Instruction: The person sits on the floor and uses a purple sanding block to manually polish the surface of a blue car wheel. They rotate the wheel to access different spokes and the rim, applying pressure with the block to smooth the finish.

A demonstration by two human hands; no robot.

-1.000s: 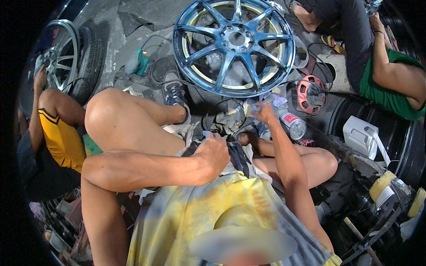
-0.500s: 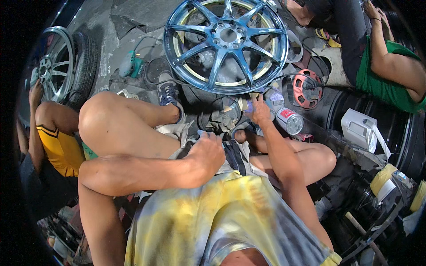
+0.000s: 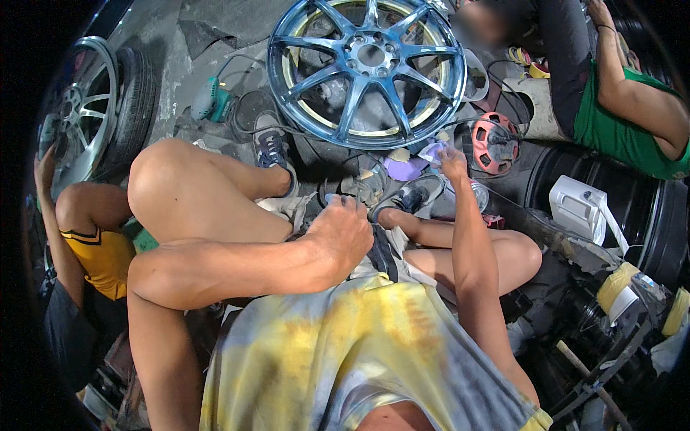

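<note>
A large blue-and-silver wheel rim (image 3: 370, 54) lies face up in front of me. My left hand (image 3: 339, 237) is closed above my lap, with a small bluish bit showing at its fingertips; the rest of what it grips is hidden. Farther out, just beyond the rim's near right edge, my right hand (image 3: 454, 165) pinches at a purple piece of sandpaper (image 3: 433, 152). Another purple sandpaper piece (image 3: 405, 168) lies to its left. Partly behind my right wrist is a metal can (image 3: 477, 192).
A green power sander (image 3: 210, 102) with a cord sits left of the rim. The orange-red slotted disc (image 3: 494, 144) and a white container (image 3: 577, 208) are on the right. Two people sit nearby; the left one is beside a silver wheel (image 3: 93, 111) and a tyre (image 3: 136, 104).
My right hand has moved right and slightly away from me, from beside the purple pieces to in front of the can. My left hand has risen slightly, still closed.
</note>
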